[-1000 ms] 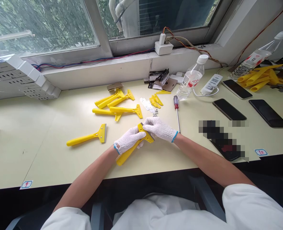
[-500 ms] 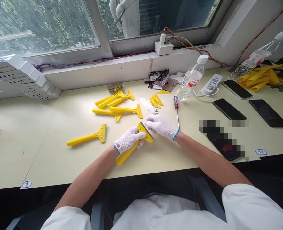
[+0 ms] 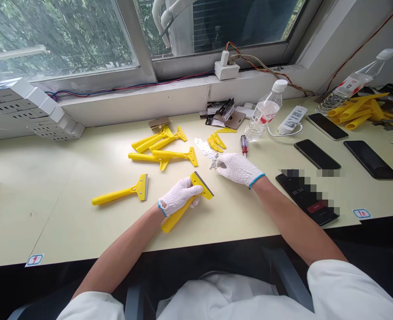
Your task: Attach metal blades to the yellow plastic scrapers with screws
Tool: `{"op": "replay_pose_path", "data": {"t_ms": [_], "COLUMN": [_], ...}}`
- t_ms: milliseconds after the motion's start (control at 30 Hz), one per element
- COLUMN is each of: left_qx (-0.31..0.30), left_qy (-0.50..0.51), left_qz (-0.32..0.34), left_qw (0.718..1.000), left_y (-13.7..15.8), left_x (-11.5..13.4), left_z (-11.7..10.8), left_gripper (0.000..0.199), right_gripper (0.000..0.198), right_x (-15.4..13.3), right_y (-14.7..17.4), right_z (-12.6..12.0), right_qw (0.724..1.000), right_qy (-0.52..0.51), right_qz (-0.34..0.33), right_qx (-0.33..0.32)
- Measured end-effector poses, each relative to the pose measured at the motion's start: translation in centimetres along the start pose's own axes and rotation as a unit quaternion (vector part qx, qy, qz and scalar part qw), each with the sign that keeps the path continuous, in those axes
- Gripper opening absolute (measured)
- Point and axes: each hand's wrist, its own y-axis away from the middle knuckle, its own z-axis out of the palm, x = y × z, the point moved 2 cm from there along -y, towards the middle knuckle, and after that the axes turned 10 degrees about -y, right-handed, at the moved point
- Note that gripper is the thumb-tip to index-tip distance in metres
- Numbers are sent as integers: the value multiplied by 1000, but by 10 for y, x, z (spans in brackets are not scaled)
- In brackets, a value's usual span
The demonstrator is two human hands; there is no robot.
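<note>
My left hand [image 3: 180,196], in a white knit glove, is closed around a yellow scraper [image 3: 178,218] with a dark blade along its head, thumb lying near the head. My right hand [image 3: 239,169], also gloved, has its fingertips bent together at a small pile of screws [image 3: 213,162]; what they pinch, if anything, is too small to see. Behind the pile lie white blade-like strips [image 3: 203,146] and small yellow plates [image 3: 217,141]. A screwdriver [image 3: 244,144] points toward me, its shaft partly hidden by my right hand. Another bladed scraper [image 3: 116,195] rests to the left.
Several yellow scraper handles [image 3: 174,153] lie behind my left hand. Water bottles [image 3: 264,111], a power strip [image 3: 292,120] and phones [image 3: 318,154] stand or lie to the right. Black-and-white packaging [image 3: 228,112] sits by the wall. White boxes [image 3: 33,109] are stacked at the left.
My right hand has moved from beside the scraper's head rightward and slightly forward to the screws, covering more of the screwdriver's shaft. My left hand keeps holding the scraper. The lower phone's screen shows lit digits.
</note>
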Motion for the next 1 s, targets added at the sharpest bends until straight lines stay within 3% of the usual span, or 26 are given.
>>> {"op": "replay_pose_path", "data": {"t_ms": [333,500,767,1000], "left_qx": [-10,-11,-11,-8], "left_qy": [-17,-18,-35,-39], "left_qz": [5,3,1,-5], "left_qw": [1000,1000,999,999], "left_y": [0,-1,0,2], "left_x": [-2,-3,-1,4], "left_z": [-1,-1,0,0], "left_gripper": [33,34,32,30], "right_gripper": [19,9,22,6], "right_x": [-8,-8,-16,-15], "right_y": [-3,0,-5,2], "right_z": [6,5,17,12], "right_qw": [995,998,997,998], "right_qy": [64,42,56,-2], "right_qz": [54,35,54,37], "right_qx": [-50,-37,-19,-52]}}
